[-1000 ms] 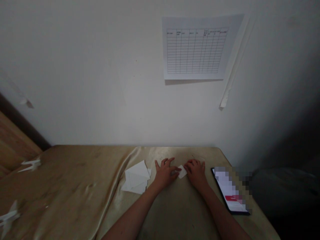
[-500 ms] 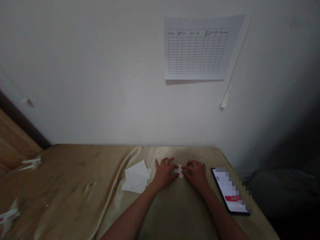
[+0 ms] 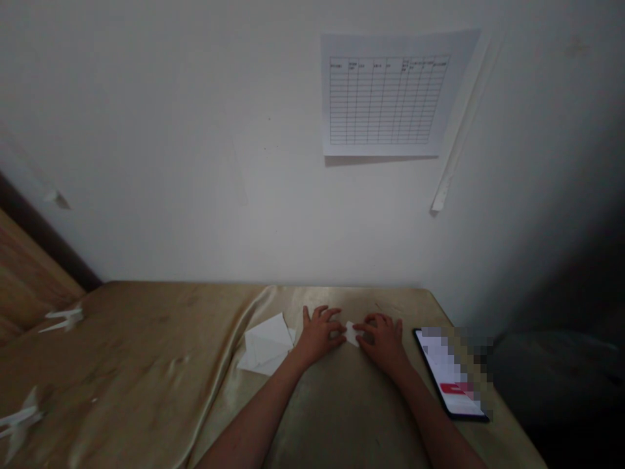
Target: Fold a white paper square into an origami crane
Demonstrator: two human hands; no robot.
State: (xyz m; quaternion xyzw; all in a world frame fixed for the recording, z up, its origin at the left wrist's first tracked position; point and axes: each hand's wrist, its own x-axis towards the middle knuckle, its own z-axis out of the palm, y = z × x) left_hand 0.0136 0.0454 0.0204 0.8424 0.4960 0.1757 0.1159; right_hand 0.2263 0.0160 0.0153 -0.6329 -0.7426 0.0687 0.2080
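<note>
A small folded piece of white paper (image 3: 350,334) lies on the cloth between my two hands. My left hand (image 3: 321,335) has thumb and index finger at its left edge, the other fingers raised and spread. From the right, the thumb and index finger of my right hand (image 3: 383,339) press on the paper and cover part of it, its remaining fingers curled above. Beside my left wrist rests a loose pile of white paper sheets (image 3: 266,345), partly hidden by the forearm.
A shiny gold cloth (image 3: 332,417) covers the table. To the right lies a phone (image 3: 456,400) with a lit, partly blurred screen. Folded white paper figures (image 3: 66,318) sit at the left. A printed table sheet (image 3: 385,98) hangs on the wall behind.
The small paper has turned slightly between my fingers. My left fingertips have shifted a little to the left, and my right fingers reach slightly farther over it.
</note>
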